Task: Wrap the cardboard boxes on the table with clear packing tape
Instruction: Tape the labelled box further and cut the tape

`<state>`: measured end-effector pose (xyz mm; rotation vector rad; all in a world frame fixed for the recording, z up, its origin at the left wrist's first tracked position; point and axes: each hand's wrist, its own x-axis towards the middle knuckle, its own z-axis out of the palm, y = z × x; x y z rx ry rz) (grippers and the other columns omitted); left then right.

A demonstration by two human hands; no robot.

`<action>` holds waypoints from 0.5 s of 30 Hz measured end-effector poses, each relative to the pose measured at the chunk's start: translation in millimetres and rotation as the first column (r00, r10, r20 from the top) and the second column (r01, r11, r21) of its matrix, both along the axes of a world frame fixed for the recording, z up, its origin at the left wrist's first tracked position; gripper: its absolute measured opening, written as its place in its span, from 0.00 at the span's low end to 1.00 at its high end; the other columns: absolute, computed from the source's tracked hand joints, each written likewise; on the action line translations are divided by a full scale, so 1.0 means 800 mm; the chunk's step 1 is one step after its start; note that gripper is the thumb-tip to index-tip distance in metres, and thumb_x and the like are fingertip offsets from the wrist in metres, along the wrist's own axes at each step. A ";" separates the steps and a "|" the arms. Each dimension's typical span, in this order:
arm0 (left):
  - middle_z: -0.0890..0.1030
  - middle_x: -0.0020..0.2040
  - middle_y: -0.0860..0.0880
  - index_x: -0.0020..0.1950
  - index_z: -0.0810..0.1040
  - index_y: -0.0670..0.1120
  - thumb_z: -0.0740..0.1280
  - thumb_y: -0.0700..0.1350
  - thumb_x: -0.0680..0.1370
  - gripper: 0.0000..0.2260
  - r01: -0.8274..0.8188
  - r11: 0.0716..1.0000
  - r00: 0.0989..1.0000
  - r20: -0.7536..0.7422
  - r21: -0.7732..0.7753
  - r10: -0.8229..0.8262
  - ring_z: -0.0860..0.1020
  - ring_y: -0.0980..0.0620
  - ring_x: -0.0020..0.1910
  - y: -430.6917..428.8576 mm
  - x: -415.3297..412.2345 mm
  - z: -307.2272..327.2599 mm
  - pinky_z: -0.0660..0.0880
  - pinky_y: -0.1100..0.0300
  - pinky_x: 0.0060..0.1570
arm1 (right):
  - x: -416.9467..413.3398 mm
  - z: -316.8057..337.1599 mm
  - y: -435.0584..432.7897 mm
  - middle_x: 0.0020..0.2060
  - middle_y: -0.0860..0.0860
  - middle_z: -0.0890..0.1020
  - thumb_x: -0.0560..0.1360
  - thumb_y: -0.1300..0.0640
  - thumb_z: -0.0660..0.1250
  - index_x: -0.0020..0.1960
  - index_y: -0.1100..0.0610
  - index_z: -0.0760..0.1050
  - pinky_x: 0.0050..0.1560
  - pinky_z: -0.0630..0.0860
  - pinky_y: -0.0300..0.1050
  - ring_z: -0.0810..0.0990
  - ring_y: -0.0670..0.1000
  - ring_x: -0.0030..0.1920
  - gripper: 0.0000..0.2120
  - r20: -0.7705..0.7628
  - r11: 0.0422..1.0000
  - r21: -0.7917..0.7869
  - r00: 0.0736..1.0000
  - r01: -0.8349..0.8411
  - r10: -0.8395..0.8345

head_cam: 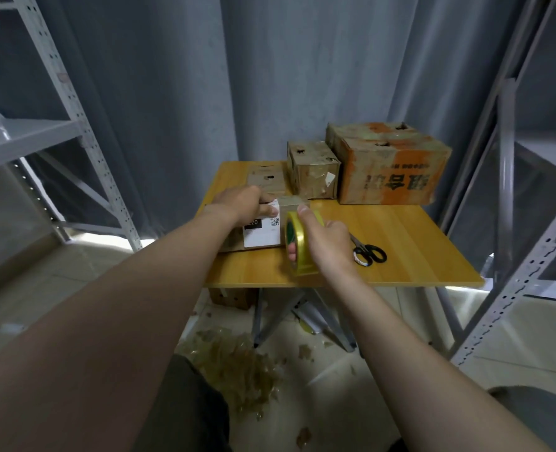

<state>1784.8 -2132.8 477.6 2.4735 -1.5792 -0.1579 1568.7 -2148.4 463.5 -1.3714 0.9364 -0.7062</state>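
The small cardboard box with a white printed label (pixel 261 232) sits near the front left of the yellow wooden tabletop (pixel 410 243), and it looks to be the one being wrapped. A pale, glossy band that may be tape runs from its top right corner towards the roll, though the blur leaves that uncertain. Behind this box lies a flat brown cardboard box (pixel 266 178). Further behind and to its right stand a medium brown cardboard box (pixel 312 172) and a large orange-and-brown cardboard box (pixel 390 164), both shiny and crinkled (probably wrapped already). So the job seems well along, with this box, and perhaps the flat one, left to do. The left hand (pixel 241 203) reaches over the labelled box, its grip curled down around the top to steady it. Just right of the box, the right hand (pixel 327 244) has its grip closed around the yellow-rimmed roll of clear packing tape (pixel 299 244), thumb on the rim and fingers through the core. Black-handled scissors (pixel 369 252) lie beyond that.
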 end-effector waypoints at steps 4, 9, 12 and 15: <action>0.77 0.73 0.52 0.73 0.76 0.59 0.65 0.65 0.80 0.23 -0.011 1.000 1.000 -0.014 -0.008 0.011 0.75 0.44 0.69 -0.001 0.003 -0.001 0.73 0.49 0.64 | -0.001 -0.013 0.001 0.31 0.55 0.86 0.81 0.40 0.66 0.60 0.65 0.77 0.45 0.86 0.56 0.84 0.54 0.29 0.26 -0.040 1.000 0.020 0.999 -0.006 0.006; 0.75 0.75 0.52 0.74 0.76 0.59 0.65 0.64 0.81 0.23 -0.003 1.000 0.999 -0.041 -0.010 0.003 0.74 0.45 0.71 -0.002 0.004 0.003 0.72 0.50 0.63 | 0.002 -0.023 -0.003 0.32 0.55 0.86 0.80 0.39 0.66 0.66 0.65 0.75 0.47 0.86 0.57 0.85 0.54 0.30 0.30 -0.054 1.000 0.007 0.998 -0.017 0.018; 0.75 0.74 0.52 0.72 0.77 0.59 0.64 0.63 0.82 0.21 0.006 1.000 0.998 -0.059 -0.006 -0.006 0.74 0.45 0.70 -0.003 0.005 0.007 0.71 0.52 0.59 | 0.004 -0.018 -0.005 0.31 0.55 0.86 0.80 0.39 0.66 0.61 0.64 0.76 0.46 0.86 0.56 0.84 0.54 0.29 0.26 -0.038 1.000 0.001 0.999 -0.011 0.011; 0.76 0.73 0.53 0.71 0.78 0.60 0.63 0.65 0.81 0.21 0.008 1.000 0.999 -0.052 0.006 -0.008 0.75 0.46 0.68 -0.004 0.008 0.009 0.72 0.53 0.57 | 0.007 -0.013 -0.006 0.32 0.55 0.86 0.80 0.39 0.67 0.58 0.62 0.76 0.47 0.86 0.56 0.85 0.54 0.31 0.24 -0.041 1.000 0.003 0.999 -0.012 0.012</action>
